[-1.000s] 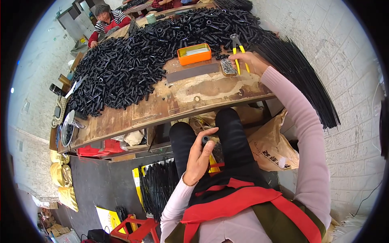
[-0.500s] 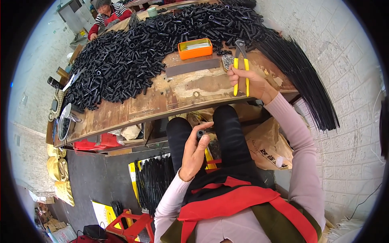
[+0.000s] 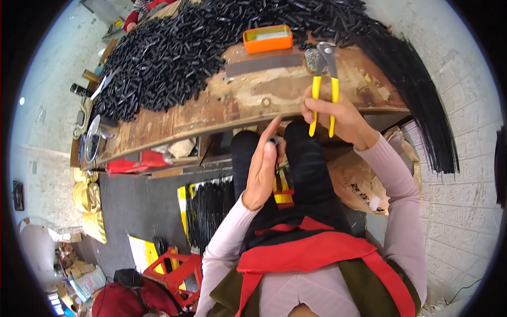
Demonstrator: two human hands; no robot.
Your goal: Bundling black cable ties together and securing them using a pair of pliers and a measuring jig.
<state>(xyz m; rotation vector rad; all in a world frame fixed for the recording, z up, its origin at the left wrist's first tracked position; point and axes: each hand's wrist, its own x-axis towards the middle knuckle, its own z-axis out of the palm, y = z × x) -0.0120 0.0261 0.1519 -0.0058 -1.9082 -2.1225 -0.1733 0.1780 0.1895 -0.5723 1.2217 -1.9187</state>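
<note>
In my left hand (image 3: pixel 261 171), above my lap, a small black tube-shaped piece (image 3: pixel 273 140) is held by the thumb and fingers. Its end shows at the thumb tip, while the rest is hidden by the hand. My right hand (image 3: pixel 340 113) grips a pair of end-cutting pliers (image 3: pixel 317 87) by its yellow handles, at the near edge of the table. The pliers stand jaws up, with the handles apart. They do not touch the black piece.
A large heap of short black tubes (image 3: pixel 158 68) covers the wooden table (image 3: pixel 206 113). An orange box (image 3: pixel 268 45), a dark flat strip (image 3: pixel 264 65) and a bundle of long black rods (image 3: pixel 422 100) lie there too. A red stool (image 3: pixel 185 272) stands at lower left.
My left hand has turned and come nearer the right, still holding the black piece. The pliers appear larger and slightly farther right. The whole view has shifted, with the table higher in it.
</note>
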